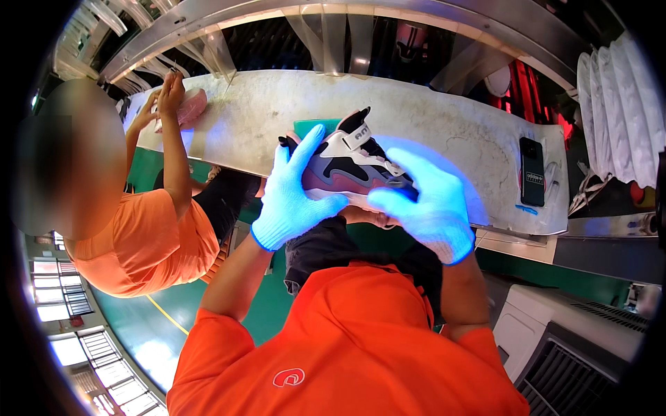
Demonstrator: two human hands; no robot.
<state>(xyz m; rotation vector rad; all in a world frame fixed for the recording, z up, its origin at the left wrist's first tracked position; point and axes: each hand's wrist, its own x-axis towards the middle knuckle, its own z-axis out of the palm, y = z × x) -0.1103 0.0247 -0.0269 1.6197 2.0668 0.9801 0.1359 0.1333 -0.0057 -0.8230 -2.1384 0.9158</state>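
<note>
Both my gloved hands hold a sneaker (344, 165) up over the near edge of the worktable. It is grey, black, pink and white, with a strap at its upper part and a white sole. My left hand (295, 191) grips the heel end, its fingers up along the side and the thumb against the sole. My right hand (431, 202) is closed around the toe end, covering much of it. The gloves look light blue under the light. Behind the sneaker a green patch (312, 127) shows on the table.
A whitish worktable (444, 128) runs across, below a metal-framed line (333, 10) with clear strips. At its right lies a black phone (532, 171) beside a small blue item (526, 209). To the left a co-worker (149, 229) handles a pink piece (192, 107). A white ribbed duct (621, 114) hangs at right.
</note>
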